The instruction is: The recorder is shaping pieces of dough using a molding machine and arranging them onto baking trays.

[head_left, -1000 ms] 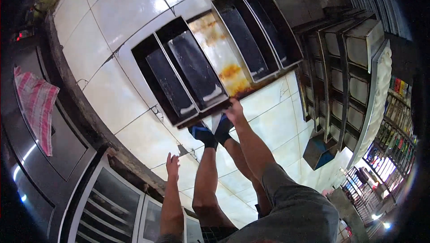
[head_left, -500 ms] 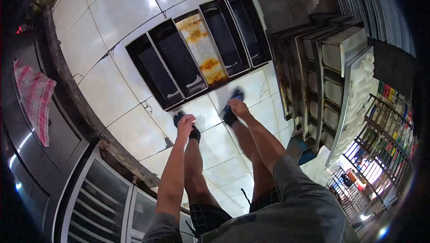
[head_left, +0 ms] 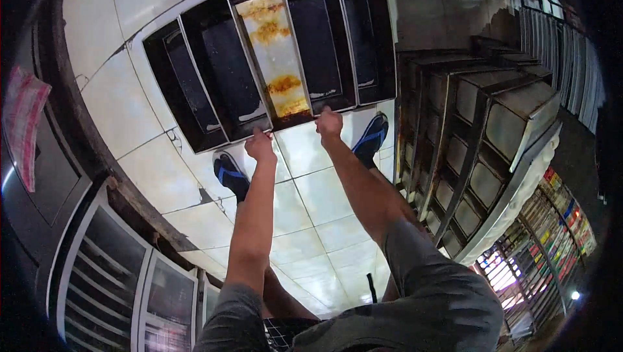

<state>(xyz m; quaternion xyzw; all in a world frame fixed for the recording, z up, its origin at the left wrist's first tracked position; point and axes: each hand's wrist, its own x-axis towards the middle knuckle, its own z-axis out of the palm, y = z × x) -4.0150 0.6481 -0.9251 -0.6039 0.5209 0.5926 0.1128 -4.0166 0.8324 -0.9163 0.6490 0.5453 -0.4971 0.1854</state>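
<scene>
Ahead of me on the tiled floor lies a row of long, dark-lined metal baking pans [head_left: 227, 53]. A pale strip with rust-brown stains [head_left: 276, 60] runs between the inner pans. My left hand [head_left: 261, 146] is closed at the near rim of the pan left of that strip, fingers curled against the edge. At the near edge of the pan on the right of the strip, my right hand [head_left: 329, 125] is likewise closed on the rim. Both arms reach forward, and the fingertips are partly hidden.
My feet stand in dark blue-strapped slippers [head_left: 230, 173] either side of my hands. Stacked metal pans [head_left: 480, 138] rise close on the right, a white lumpy-topped tray alongside. At left are a checked pink cloth [head_left: 26, 118] and a white-framed glass cabinet [head_left: 146, 287].
Both hands have moved forward from above my feet to the near rims of the pans. My feet have moved farther apart, and the view has shifted closer to the pans.
</scene>
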